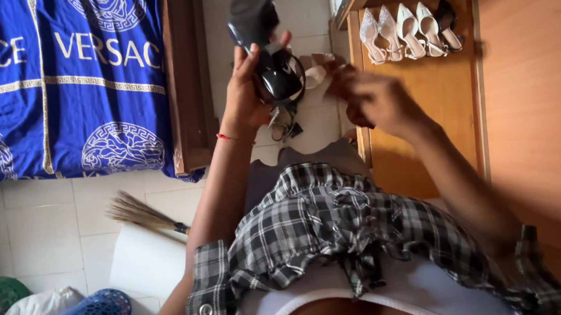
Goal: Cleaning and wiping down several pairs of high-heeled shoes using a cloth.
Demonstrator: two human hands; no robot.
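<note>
Fingers of the left hand (246, 91) wrap a glossy black high-heeled shoe (263, 41) at upper centre, while the blurred right hand (375, 99), grip unclear, hovers beside it near pale shoes (406, 30) shelved upper right.

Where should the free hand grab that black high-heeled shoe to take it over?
Probably by the upper end of the black shoe, which sticks out bare above the left hand. That hand's fingers wrap the middle, so the right hand, blurred beside it, would best come in from the right and pinch the exposed top.
</note>
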